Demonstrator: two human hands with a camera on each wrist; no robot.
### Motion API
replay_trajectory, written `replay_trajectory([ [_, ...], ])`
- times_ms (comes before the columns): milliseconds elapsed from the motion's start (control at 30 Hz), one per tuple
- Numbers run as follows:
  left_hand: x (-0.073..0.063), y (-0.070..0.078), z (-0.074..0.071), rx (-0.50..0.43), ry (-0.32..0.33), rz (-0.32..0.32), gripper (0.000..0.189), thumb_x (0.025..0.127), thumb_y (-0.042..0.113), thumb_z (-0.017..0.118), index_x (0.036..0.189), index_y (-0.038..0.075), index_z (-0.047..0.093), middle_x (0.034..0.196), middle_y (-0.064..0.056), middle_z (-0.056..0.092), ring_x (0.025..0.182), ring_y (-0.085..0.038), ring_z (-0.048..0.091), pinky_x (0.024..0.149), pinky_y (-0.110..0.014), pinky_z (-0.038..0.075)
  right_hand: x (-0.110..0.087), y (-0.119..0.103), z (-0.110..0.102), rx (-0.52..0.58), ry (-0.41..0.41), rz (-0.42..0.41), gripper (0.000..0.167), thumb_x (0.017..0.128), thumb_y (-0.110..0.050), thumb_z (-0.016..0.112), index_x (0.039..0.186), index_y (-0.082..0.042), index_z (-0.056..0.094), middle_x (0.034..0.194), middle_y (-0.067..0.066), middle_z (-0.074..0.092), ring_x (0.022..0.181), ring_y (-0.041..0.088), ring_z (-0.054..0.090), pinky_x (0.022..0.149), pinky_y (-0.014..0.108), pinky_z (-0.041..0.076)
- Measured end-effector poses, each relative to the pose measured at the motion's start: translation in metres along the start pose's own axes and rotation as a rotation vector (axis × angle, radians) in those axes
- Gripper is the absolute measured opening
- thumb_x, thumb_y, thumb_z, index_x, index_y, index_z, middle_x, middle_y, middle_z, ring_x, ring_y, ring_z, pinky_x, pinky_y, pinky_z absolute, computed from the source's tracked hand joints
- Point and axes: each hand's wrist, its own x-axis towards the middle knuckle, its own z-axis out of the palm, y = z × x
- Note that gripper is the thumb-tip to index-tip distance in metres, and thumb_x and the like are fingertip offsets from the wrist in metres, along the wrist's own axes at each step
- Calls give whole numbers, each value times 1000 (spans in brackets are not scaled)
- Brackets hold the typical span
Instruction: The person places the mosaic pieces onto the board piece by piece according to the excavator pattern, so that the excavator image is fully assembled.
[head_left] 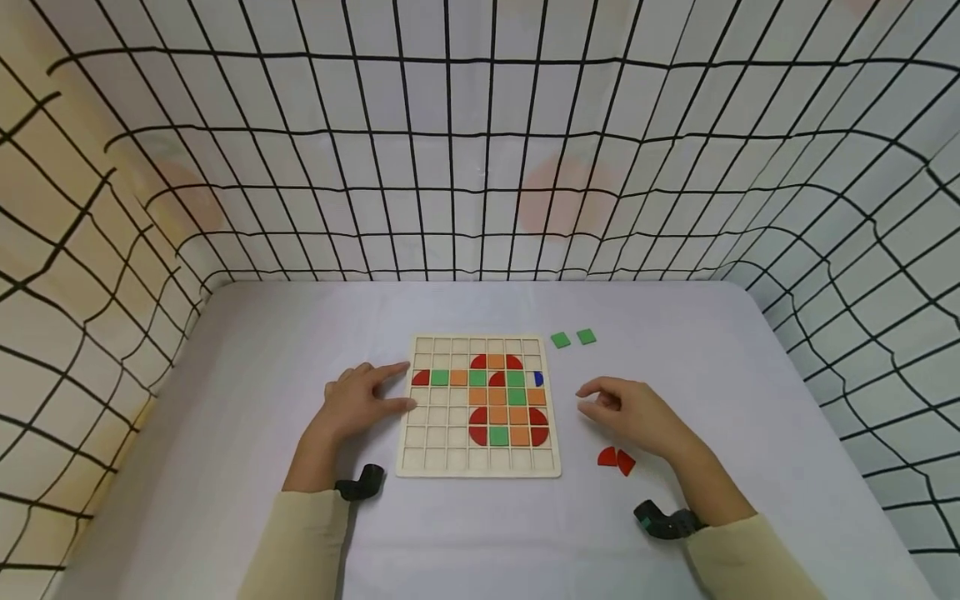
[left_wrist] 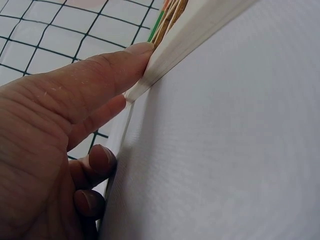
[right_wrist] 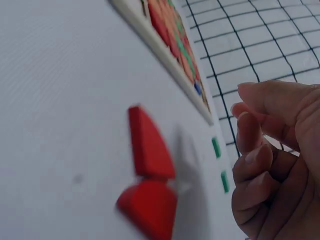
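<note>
A cream grid board (head_left: 480,472) lies on the table, with red quarter-round, orange square and green square tiles in several cells. One small blue piece (head_left: 538,379) sits near its right edge. My left hand (head_left: 356,402) touches the board's left edge with outstretched thumb and index finger; the left wrist view shows the thumb (left_wrist: 110,72) against the rim. To the right of the board hovers my right hand (head_left: 628,410), fingers loosely curled, nothing visible between thumb and index finger. Two red quarter-round pieces (right_wrist: 149,145) lie below it on the table.
Two green square tiles (head_left: 586,336) lie beyond the board's upper right corner. A black wire grid (head_left: 480,190) stands along the back and sides of the white-covered table (head_left: 480,542). Each wrist carries a black camera mount (head_left: 667,522).
</note>
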Motion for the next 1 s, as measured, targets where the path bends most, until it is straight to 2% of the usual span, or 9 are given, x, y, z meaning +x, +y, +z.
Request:
replay_trajectory([
  [133,1,-2,1,-4,12,15,69,85,52,76,148,31,56,85,-3,51,84,-21,45,80,-44,28,-5,14,-4,16,9,27,24,97,-26,70,119,-17,71,79,2,57,72,19,53,60,26,45],
  [233,2,-3,2,-10,4,15,70,85,52,76,148,31,56,85,-3,52,84,-21,46,80,-44,28,3,21,-6,-9,42,26,26,98,-27,68,121,-16,70,82,3,57,75,19,52,63,28,44],
  [367,2,-4,1,-15,-5,10,69,85,51,77,148,31,56,86,-3,52,84,-21,45,80,-44,28,24,30,-7,-36,101,26,31,99,-29,67,125,-13,68,88,4,60,80,20,53,68,31,44],
  [567,2,-6,-1,-13,-4,8,69,85,50,77,147,31,57,87,-4,52,85,-22,45,81,-45,29,61,41,-7,-16,190,88,44,100,-34,65,137,-11,58,97,8,60,84,22,53,73,32,43],
  [767,2,-7,1,-17,-26,-12,70,84,51,78,147,32,56,89,-4,54,86,-22,46,82,-46,30,84,41,-10,-107,156,91,52,100,-33,62,147,-13,50,89,7,59,73,19,51,64,31,39],
  [867,2,-6,1,-20,-14,-11,70,84,51,78,147,32,57,93,-5,57,89,-23,48,85,-49,32,88,41,-13,-140,142,80,48,102,-31,59,146,-15,52,86,6,58,70,19,50,63,31,38],
  [1000,2,-6,-1,-23,-1,-5,69,84,51,78,147,32,57,100,-6,60,92,-24,51,88,-51,33,89,41,-14,-123,136,91,40,102,-32,59,137,-13,59,86,6,56,72,20,50,64,32,38],
])
